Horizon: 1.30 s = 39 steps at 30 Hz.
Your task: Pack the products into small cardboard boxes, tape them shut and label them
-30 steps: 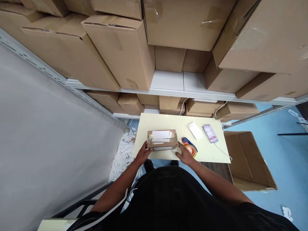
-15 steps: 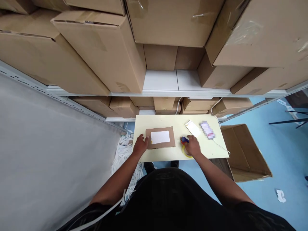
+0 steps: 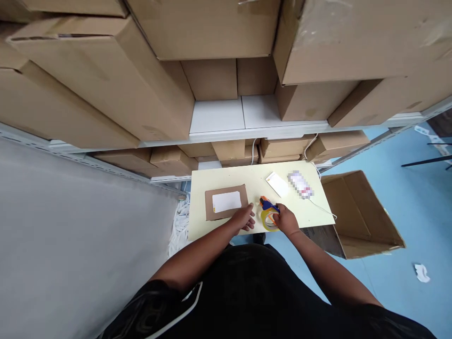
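Note:
My right hand [image 3: 286, 220] is wrapped round a tape dispenser [image 3: 269, 205] with a blue and orange head and a roll of yellowish tape, near the table's front edge. My left hand [image 3: 243, 218] is at the lower right corner of a flat cardboard parcel [image 3: 209, 207], its fingers apart and pointing at the dispenser. Nothing shows in that hand. A white label [image 3: 226, 201] lies on the parcel's upper face. Behind the dispenser are a white card-like slip [image 3: 277, 184] and a blurred-out phone-like object [image 3: 300, 184] with a cable.
The pale table [image 3: 201, 230] stands against a shelf [image 3: 219, 120] stacked with cardboard boxes [image 3: 219, 28]. On the right, a large open carton [image 3: 367, 212] rests on the blue floor. White paper strips [image 3: 178, 223] lie in a heap at the left, beside a grey wall [image 3: 88, 245].
My left hand has moved from the parcel's left edge across to its right corner. My right hand has raised and turned the tape dispenser, so its roll shows more. The view has shifted slightly.

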{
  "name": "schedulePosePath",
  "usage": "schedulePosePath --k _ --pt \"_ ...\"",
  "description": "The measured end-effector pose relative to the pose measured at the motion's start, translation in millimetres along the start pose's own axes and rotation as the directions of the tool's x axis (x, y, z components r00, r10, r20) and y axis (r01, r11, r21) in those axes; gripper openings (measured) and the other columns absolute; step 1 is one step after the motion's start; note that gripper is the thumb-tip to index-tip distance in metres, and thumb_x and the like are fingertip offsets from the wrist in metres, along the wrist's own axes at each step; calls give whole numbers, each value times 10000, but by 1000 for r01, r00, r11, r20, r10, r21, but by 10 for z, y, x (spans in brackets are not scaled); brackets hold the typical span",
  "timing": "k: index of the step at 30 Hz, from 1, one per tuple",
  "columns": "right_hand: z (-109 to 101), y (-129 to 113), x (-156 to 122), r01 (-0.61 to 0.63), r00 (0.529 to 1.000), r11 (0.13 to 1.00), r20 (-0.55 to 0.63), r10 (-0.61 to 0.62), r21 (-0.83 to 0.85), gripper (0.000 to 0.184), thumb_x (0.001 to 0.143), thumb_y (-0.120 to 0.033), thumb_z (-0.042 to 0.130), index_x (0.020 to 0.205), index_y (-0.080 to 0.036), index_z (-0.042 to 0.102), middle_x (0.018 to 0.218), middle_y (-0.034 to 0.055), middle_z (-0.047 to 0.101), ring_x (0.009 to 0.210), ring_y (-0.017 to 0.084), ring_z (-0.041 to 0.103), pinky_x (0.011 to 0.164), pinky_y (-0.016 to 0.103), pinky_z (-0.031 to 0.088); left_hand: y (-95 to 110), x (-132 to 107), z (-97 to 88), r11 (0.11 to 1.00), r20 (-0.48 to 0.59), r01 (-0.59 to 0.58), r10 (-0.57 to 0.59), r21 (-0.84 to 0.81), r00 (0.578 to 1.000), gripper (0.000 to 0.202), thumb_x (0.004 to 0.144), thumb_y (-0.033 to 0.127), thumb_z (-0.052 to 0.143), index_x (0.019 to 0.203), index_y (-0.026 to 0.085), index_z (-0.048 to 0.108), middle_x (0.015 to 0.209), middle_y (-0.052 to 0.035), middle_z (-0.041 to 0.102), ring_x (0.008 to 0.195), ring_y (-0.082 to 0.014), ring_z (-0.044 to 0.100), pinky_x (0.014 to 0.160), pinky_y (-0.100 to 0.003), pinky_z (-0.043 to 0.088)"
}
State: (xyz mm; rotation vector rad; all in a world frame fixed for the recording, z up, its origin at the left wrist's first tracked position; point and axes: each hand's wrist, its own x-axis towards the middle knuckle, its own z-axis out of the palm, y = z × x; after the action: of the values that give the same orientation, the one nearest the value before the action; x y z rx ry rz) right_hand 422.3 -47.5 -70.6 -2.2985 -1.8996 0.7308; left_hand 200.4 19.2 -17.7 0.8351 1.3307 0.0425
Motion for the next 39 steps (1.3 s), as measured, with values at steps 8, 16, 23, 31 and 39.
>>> schedulePosePath --k 8,16,23,31,39 --pt "-86 -8 -352 40 999 997 -2 -40 71 567 904 -183 478 1470 -146 479 1334 138 659 1136 250 651 985 335 481 365 324 124 826 -38 -166 220 538 975 378 981 480 474 847 170 643 755 -82 703 624 -182 664 570 -284 490" --pt "106 49 -619 -190 961 981 213 178 37 522 891 -110 477 1410 -156 501 1140 144 723 1012 246 700 806 300 471 1021 868 -302 363 36 -201 413 910 910 185 832 316 683 822 138 730 1057 -191 707 1186 -360 553 1020 -475 408" --pt "548 -325 -758 -180 942 982 298 154 59 496 868 -102 497 1360 -152 537 1124 153 723 942 263 715 745 316 469 735 1042 -250 120 148 -219 432 968 890 292 813 216 677 1074 92 724 1162 -225 632 1195 -369 492 1012 -521 404" --pt "874 -744 -802 -225 936 967 303 180 119 545 862 -118 540 1404 -166 512 1187 142 720 1040 250 702 779 276 458 287 572 -1052 228 -121 -60 699 972 705 536 1000 545 445 1410 218 559 1580 -136 444 1502 -367 298 1216 -590 201" --pt "521 -1055 34 -194 935 979 313 166 62 414 883 -184 555 1296 -174 574 1139 141 735 1017 269 707 733 290 476 -879 -351 -1802 202 91 -241 556 949 826 1190 731 734 721 1655 217 177 1736 -118 44 1526 -327 331 1160 -368 394"
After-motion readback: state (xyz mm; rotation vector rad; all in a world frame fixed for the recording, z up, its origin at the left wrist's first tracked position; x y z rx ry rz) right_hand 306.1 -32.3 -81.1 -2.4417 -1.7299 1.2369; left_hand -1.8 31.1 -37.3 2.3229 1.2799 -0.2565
